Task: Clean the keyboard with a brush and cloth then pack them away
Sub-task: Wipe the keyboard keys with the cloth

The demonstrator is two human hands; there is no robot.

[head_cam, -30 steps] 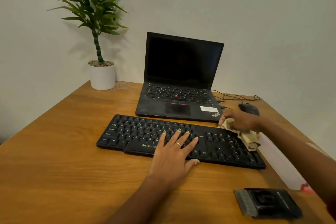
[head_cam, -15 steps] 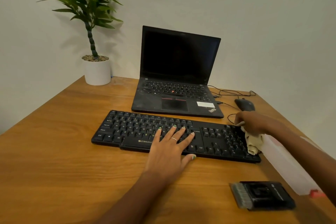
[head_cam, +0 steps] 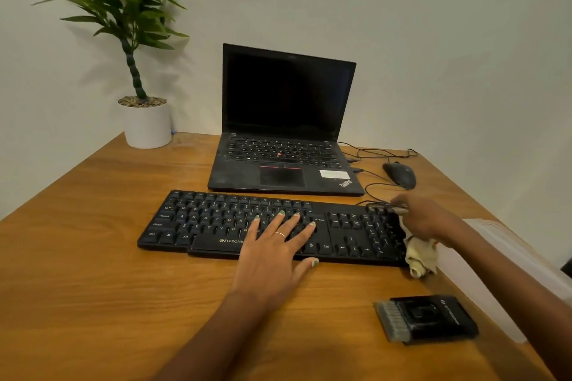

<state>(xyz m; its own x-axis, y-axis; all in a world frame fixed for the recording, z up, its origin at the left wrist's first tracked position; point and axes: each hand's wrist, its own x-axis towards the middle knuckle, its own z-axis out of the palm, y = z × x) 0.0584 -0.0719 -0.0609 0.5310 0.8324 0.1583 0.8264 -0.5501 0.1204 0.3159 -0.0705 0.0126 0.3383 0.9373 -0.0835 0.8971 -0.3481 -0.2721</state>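
In the head view, the left hand [head_cam: 272, 257] is lying flat, fingers spread and gripping nothing, pinning the black Zebronics keyboard [head_cam: 216, 223] to the wooden desk [head_cam: 77, 272]. The right hand [head_cam: 427, 219] is closing around a crumpled cream cloth [head_cam: 419, 258] at the keyboard's right end, so the wiping seems to be underway. The brush [head_cam: 425, 318] is resting near right, apart from both hands. Judging by this, brushing may be done; packing away is not yet begun.
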